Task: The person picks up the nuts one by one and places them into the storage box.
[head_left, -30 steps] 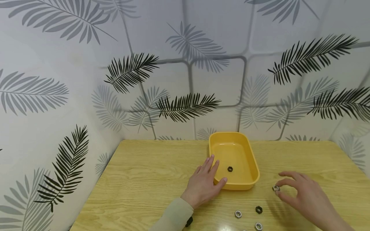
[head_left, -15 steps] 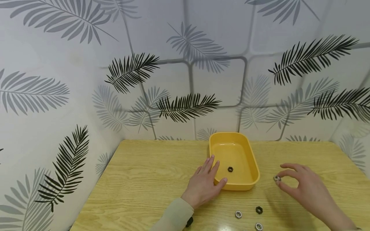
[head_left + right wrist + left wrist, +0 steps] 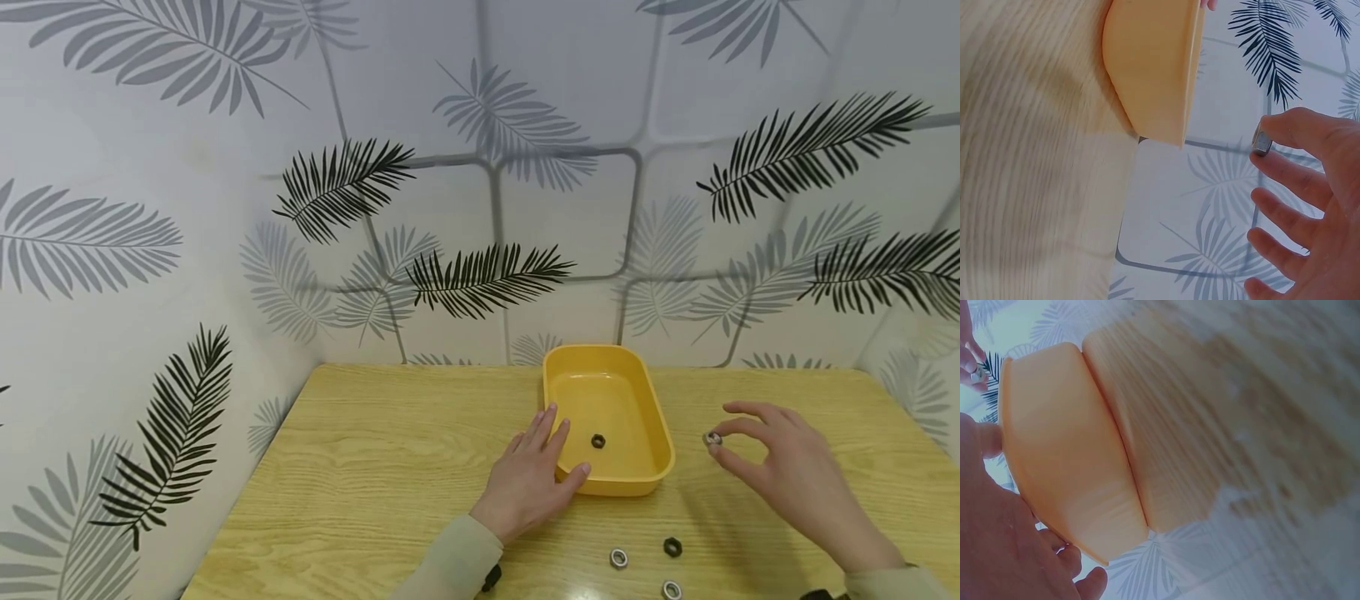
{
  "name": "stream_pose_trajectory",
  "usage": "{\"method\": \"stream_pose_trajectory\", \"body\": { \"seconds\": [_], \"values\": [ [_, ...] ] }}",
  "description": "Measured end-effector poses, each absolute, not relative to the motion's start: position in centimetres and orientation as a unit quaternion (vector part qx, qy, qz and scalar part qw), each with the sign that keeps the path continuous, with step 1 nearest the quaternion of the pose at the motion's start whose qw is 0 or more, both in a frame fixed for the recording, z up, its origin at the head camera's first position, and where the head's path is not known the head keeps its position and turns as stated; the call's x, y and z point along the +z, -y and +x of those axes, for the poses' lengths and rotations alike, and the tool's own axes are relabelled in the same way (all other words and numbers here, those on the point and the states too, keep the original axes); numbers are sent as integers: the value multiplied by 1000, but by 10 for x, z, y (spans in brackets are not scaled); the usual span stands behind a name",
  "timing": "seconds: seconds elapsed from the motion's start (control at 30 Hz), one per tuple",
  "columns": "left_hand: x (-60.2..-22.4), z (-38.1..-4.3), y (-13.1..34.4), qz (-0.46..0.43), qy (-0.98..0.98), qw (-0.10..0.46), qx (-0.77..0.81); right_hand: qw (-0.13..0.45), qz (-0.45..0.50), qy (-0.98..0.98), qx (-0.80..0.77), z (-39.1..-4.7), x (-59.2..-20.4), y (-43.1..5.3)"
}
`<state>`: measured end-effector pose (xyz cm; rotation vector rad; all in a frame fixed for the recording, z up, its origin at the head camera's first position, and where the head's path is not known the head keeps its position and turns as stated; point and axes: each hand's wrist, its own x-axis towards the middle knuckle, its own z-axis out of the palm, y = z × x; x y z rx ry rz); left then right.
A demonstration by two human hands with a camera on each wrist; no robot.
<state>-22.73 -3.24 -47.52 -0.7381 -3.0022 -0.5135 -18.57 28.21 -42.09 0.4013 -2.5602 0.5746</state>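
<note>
Between thumb and index finger, my right hand (image 3: 787,467) pinches a silvery hex nut (image 3: 712,438) in the air, to the right of a yellow plastic bin (image 3: 630,483). The right wrist view shows the same nut (image 3: 1262,142) at the fingertips, the other fingers spread apart. My left hand (image 3: 525,483) lies with spread fingers on the bin's near left rim. In the left wrist view its thumb and fingers reach the rim of the bin (image 3: 1072,450). One dark nut (image 3: 597,441) sits on the bin's floor.
On the wooden table (image 3: 360,467) in front of the bin lie a silvery nut (image 3: 618,558), a dark nut (image 3: 672,547) and another silvery nut (image 3: 672,590) at the frame's lower edge. A leaf-patterned wall (image 3: 450,208) rises behind the table's back edge.
My right hand has risen away from the loose nuts with its silvery nut, upward in the head view and level with the bin. My left hand has stayed on the rim.
</note>
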Motion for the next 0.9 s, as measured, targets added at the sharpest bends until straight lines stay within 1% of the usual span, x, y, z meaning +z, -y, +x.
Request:
{"method": "stream_pose_trajectory", "body": {
  "seconds": [0.57,0.73,0.9],
  "values": [
    [-478,-228,33,-235,956,3,-175,231,149,933,231,-208,-412,-271],
    [-479,-229,33,-237,956,5,-173,244,159,929,227,-215,-410,-267],
    [-477,-229,33,-238,956,5,-171,242,163,929,226,-223,-408,-261]
  ]
}}
